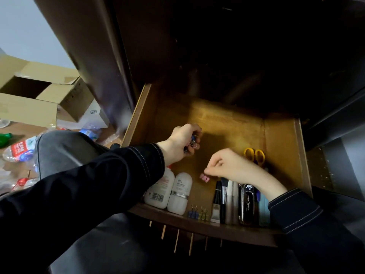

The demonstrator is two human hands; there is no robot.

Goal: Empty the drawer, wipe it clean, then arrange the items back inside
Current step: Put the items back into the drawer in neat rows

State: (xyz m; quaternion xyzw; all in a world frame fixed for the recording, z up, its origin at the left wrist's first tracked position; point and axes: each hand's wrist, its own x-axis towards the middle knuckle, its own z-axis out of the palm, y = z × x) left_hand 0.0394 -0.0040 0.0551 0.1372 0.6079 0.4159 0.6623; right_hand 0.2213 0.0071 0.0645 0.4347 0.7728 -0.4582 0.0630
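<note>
The wooden drawer (221, 119) stands pulled open below me. My left hand (182, 141) hovers over its left middle and grips a bunch of binder clips (193, 142). My right hand (229, 165) is curled above a pink binder clip (204, 177) on the drawer floor; whether the fingers touch it is unclear. Along the front edge lie two white bottles (171, 191), two small binder clips (197, 212), several dark cosmetic tubes (225, 200) and a black case (247, 202). Yellow-handled scissors (254, 155) lie at the right.
An open cardboard box (39, 93) stands on the floor at the left, with plastic bottles (19, 150) and wrappers scattered around it. The dark cabinet body (217, 46) rises above the drawer. My knees in dark trousers (65, 153) sit below the drawer front.
</note>
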